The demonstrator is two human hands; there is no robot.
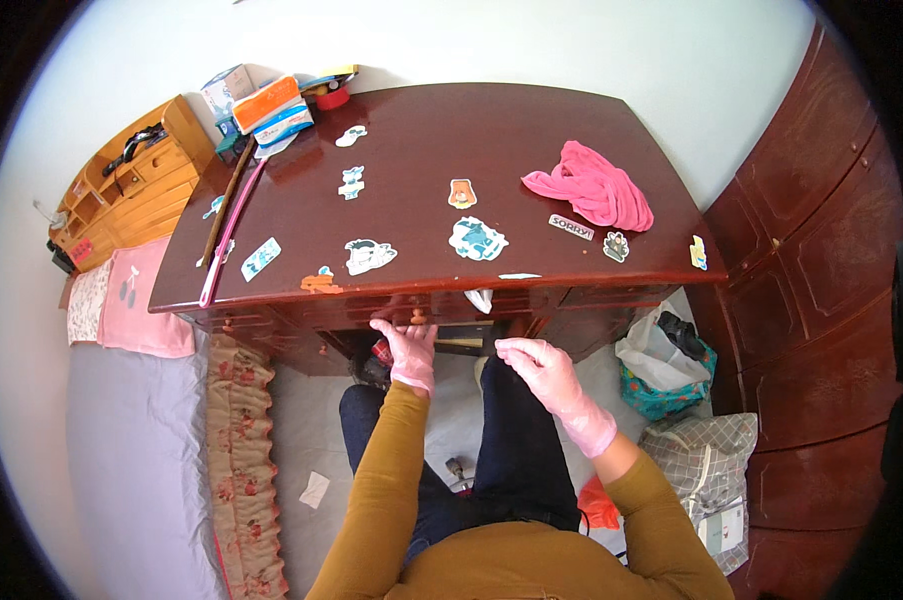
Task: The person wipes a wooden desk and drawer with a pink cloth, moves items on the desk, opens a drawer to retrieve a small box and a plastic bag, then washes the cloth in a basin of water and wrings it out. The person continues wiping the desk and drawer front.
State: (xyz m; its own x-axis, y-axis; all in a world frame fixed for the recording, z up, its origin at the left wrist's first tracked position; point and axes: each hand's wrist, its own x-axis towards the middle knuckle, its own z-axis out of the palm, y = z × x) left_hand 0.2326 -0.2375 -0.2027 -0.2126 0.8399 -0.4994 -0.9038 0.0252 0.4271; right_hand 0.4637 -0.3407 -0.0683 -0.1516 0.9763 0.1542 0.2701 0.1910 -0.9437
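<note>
While one brown desk spreads across twelve o'clock, its drawer front sits just below the near edge, close to the centre of the clock. The left hand, pink-gloved, is turned up under that edge, its fingers loose and the thumb spread, the tips at or just beside a small round knob; whether they touch it, I cannot tell. The right hand, gloved alike, hangs towards four o'clock, fingers curled in and tips drawn together, with nothing visible between them.

Handling this drawer front well would, I judge, call for an even, straight pull, with care that the white scrap poking out beneath the edge does not snag, and with the knees kept clear.

Counted from large to small: one wardrobe at three; one bed at eight, with two pillows at nine; two bags at four, one checked bag and one teal bag; two sticks near ten; one pink cloth between one and two; two tissue packs between ten and eleven; one piece of paper at seven; at least twelve stickers scattered over the desk.
</note>
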